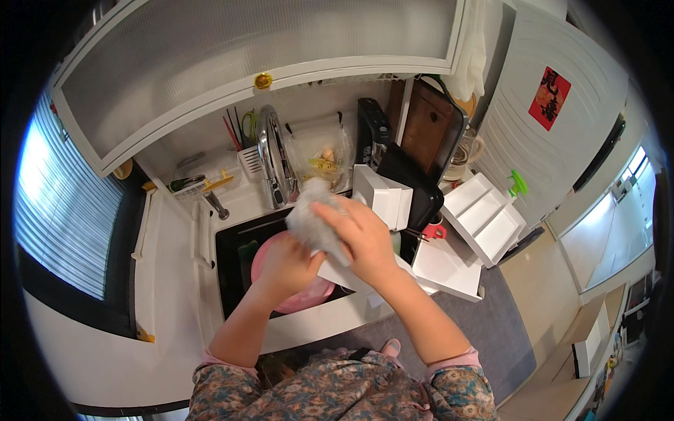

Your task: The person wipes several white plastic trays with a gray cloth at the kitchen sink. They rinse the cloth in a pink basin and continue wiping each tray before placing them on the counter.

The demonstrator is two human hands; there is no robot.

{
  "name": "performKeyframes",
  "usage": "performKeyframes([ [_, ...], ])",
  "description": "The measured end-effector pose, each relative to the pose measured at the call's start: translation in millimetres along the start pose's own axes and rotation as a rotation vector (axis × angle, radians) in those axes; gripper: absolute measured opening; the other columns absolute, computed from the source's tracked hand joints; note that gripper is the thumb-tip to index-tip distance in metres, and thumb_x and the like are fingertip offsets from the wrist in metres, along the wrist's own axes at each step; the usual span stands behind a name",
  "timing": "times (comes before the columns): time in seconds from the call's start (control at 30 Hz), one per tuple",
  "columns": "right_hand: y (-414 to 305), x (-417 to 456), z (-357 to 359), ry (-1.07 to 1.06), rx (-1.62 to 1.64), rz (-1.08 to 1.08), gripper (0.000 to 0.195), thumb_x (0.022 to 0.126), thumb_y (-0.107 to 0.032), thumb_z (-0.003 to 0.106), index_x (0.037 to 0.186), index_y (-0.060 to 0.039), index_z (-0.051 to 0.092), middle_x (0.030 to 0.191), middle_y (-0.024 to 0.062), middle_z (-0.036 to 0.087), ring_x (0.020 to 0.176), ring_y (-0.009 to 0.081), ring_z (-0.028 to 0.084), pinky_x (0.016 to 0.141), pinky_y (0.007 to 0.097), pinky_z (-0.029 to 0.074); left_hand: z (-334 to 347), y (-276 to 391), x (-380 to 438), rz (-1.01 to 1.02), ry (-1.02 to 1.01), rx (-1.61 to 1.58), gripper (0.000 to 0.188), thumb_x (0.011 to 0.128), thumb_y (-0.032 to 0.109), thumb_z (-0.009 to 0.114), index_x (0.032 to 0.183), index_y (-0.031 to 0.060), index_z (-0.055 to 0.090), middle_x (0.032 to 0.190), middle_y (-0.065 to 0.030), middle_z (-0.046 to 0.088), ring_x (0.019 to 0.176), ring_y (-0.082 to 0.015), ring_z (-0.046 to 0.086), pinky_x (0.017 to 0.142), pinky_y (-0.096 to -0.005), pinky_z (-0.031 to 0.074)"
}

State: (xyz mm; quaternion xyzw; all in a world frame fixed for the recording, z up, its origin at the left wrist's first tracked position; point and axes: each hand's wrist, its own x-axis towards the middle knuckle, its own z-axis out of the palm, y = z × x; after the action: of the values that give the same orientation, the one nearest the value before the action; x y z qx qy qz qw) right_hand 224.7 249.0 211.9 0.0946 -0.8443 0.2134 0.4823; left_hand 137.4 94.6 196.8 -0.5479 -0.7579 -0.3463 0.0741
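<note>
A wet-looking pale grey cloth [315, 221] is bunched between my two hands, blurred by motion. My right hand [363, 237] grips it from the right, index finger stretched along it. On its lower left side my left hand [289, 263] is curled against the cloth, its thumb towards the right hand. Both are above a pink basin [305, 302], which sits in a black sink [231, 284]. Part of a white flat panel [339, 274] shows below my right hand; that hand and forearm hide the rest of it.
The chrome faucet [271, 152] rises behind the sink. To the right are white organizer trays [482, 216], a white drawer-like box [447, 263], a red mug [434, 230] and a black pan-like item [408, 179]. A wall cabinet [253, 37] overhangs the counter. Left lies a windowsill counter [168, 294].
</note>
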Motion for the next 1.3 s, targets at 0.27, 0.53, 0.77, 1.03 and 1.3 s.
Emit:
performKeyframes([
  [0.27, 33.8, -65.1, -35.7, -0.207, -0.119, 0.230, 0.057, 0.066, -0.004, 0.068, 0.121, -0.0115, 0.055, 0.106, 0.0131, 0.063, 0.090, 0.0311, 0.061, 0.075, 0.0373, 0.050, -1.2, 5.0, -3.3, -0.355, 0.114, -0.228, 0.023, 0.091, 0.023, 0.053, 0.106, 0.0049, 0.052, 0.085, -0.0164, 0.062, 0.078, -0.0352, 0.060, 0.067, -0.0390, 0.046],
  [0.53, 43.8, -100.4, -81.8, -0.064, -0.527, 0.524, 0.049, 0.066, 0.001, 0.066, 0.114, -0.0088, 0.060, 0.116, 0.0176, 0.054, 0.101, 0.0348, 0.055, 0.084, 0.0383, 0.046, 35.1, -41.8, -31.0, -0.567, 0.254, -0.584, 0.035, 0.096, 0.031, 0.049, 0.110, -0.0013, 0.051, 0.093, -0.0109, 0.060, 0.088, -0.0192, 0.057, 0.077, -0.0312, 0.044],
  [0.77, 0.7, -106.6, -1.2, -0.063, -0.536, 0.428, 0.065, 0.075, -0.008, 0.062, 0.134, 0.0033, 0.039, 0.140, 0.0258, 0.032, 0.130, 0.0410, 0.031, 0.104, 0.0514, 0.028, 42.8, 7.2, -30.6, -0.853, 0.450, -0.928, 0.044, 0.098, 0.031, 0.043, 0.130, 0.0003, 0.040, 0.118, -0.0091, 0.053, 0.106, -0.0169, 0.049, 0.095, -0.0300, 0.037],
  [1.03, 7.7, -87.1, 70.1, -0.063, -0.317, 0.591, 0.064, 0.088, -0.037, 0.053, 0.137, 0.0001, 0.034, 0.142, 0.0295, 0.027, 0.133, 0.0452, 0.023, 0.106, 0.0565, 0.020, 75.3, -4.1, -54.4, -0.647, 0.510, -0.818, 0.041, 0.100, 0.028, 0.036, 0.130, -0.0001, 0.037, 0.121, -0.0106, 0.051, 0.107, -0.0173, 0.051, 0.091, -0.0304, 0.041],
  [1.3, -27.8, -59.6, 72.4, -0.306, -0.025, 0.153, 0.042, 0.078, -0.007, 0.054, 0.119, -0.0120, 0.057, 0.135, 0.0092, 0.047, 0.127, 0.0229, 0.043, 0.104, 0.0485, 0.029, 54.5, -11.5, -49.5, -0.704, 0.549, -1.079, 0.045, 0.100, 0.035, 0.036, 0.134, 0.0052, 0.037, 0.124, -0.0066, 0.048, 0.109, -0.0151, 0.047, 0.092, -0.0309, 0.040],
])
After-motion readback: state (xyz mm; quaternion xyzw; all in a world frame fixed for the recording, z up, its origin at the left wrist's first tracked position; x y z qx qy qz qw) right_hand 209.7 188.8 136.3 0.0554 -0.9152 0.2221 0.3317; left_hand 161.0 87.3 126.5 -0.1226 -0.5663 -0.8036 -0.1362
